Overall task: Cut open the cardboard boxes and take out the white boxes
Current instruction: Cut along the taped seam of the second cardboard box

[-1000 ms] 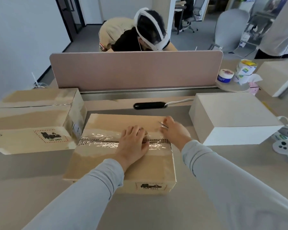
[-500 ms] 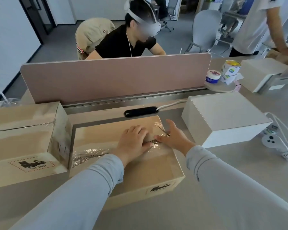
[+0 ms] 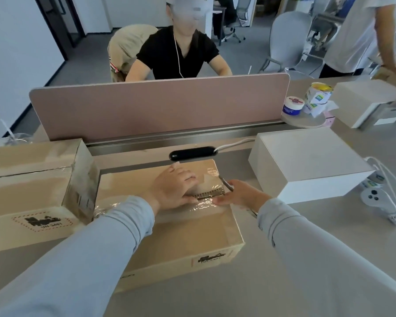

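Note:
A taped cardboard box point(image 3: 181, 239) lies in front of me on the desk. Its top seam is split at the right end, where a corrugated flap edge point(image 3: 209, 193) shows under torn clear tape. My left hand point(image 3: 172, 188) presses flat on the far flap, its thumb along the seam. My right hand point(image 3: 240, 195) rests at the seam's right end and grips a thin metal blade point(image 3: 226, 183) that points away from me. A second taped cardboard box point(image 3: 28, 186) stands at the left. A white box point(image 3: 306, 161) sits at the right.
A black device point(image 3: 192, 153) with a white cable lies just behind the box, in front of the pink divider point(image 3: 158, 106). A person sits opposite. A white controller point(image 3: 375, 197), jars point(image 3: 293, 106) and another white box point(image 3: 361, 97) are at the right.
The tape at the seam's right end has torn and the flap edge now shows. My right hand has shifted to the near side of the seam. My left hand slid onto the far flap.

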Motion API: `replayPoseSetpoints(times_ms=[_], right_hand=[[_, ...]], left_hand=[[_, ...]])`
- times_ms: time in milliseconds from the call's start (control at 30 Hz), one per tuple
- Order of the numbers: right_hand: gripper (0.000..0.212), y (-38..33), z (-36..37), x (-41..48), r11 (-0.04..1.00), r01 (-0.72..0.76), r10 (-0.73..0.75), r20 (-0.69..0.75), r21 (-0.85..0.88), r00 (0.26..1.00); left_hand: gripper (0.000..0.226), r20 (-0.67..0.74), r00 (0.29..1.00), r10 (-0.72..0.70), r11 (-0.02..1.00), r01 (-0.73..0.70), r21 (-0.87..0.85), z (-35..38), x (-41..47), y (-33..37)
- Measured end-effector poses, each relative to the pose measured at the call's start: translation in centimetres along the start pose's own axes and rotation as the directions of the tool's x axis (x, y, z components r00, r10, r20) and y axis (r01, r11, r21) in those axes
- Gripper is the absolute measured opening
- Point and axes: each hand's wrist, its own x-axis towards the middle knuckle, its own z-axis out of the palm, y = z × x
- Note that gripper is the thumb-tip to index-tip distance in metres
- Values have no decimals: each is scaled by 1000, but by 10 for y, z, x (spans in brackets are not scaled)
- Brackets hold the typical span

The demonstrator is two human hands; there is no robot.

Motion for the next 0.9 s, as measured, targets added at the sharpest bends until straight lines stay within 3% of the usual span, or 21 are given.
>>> replayPoseSetpoints(times_ms=[100, 200, 333, 433, 600, 767, 900], right_hand=[[60, 3, 2, -2, 1000, -6, 6, 12, 11, 1000], [56, 3, 3, -2, 1000, -8, 8, 11, -1, 1000], [48, 8, 3, -8, 998, 19, -20, 12, 62, 1000], [44, 17, -3, -18, 984, 18, -17, -6, 176, 1000], [28, 21, -13, -14, 994, 31, -1, -263, 110, 965], [16, 23, -18, -5, 992, 76, -104, -301, -103, 948], [12, 20, -23, -7, 986, 73, -121, -338, -152, 933]], left_hand=[[32, -279, 950, 140, 986, -109, 124, 9, -3, 4], [26, -376, 924, 70, 997, -74, 3, 9, 5, 18], [37, -318, 920, -227, 953, 144, -265, 16, 19, 45], [29, -296, 878, -376, 887, 248, -390, 25, 20, 52], [11, -365, 859, -359, 920, 259, -295, 28, 16, 55], [22, -356, 870, -342, 930, 259, -260, 28, 14, 55], [20, -372, 864, -339, 933, 257, -253, 28, 14, 57]])
